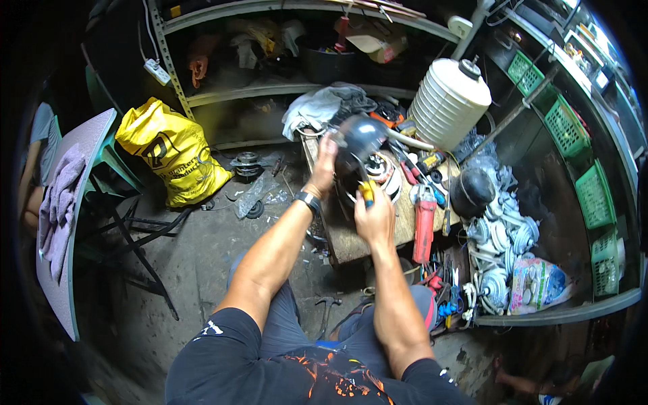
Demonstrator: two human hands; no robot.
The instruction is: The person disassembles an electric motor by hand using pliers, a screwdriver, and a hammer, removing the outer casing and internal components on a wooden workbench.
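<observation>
My left hand grips the near left side of a shiny dark dome-shaped housing that is tilted up over a wooden bench. Its fingertips are slightly blurred. In my right hand is a screwdriver with a yellow handle, its shaft pointing up at the housing. Where the tip ends I cannot make out. Just beyond the screwdriver sits a round part with a coppery ring, partly hidden by the housing and my hand.
A red angle grinder lies right of my right hand. Behind stands a white ribbed tank. Pale motor parts crowd the right, below green baskets. A yellow sack and a hammer are on the floor.
</observation>
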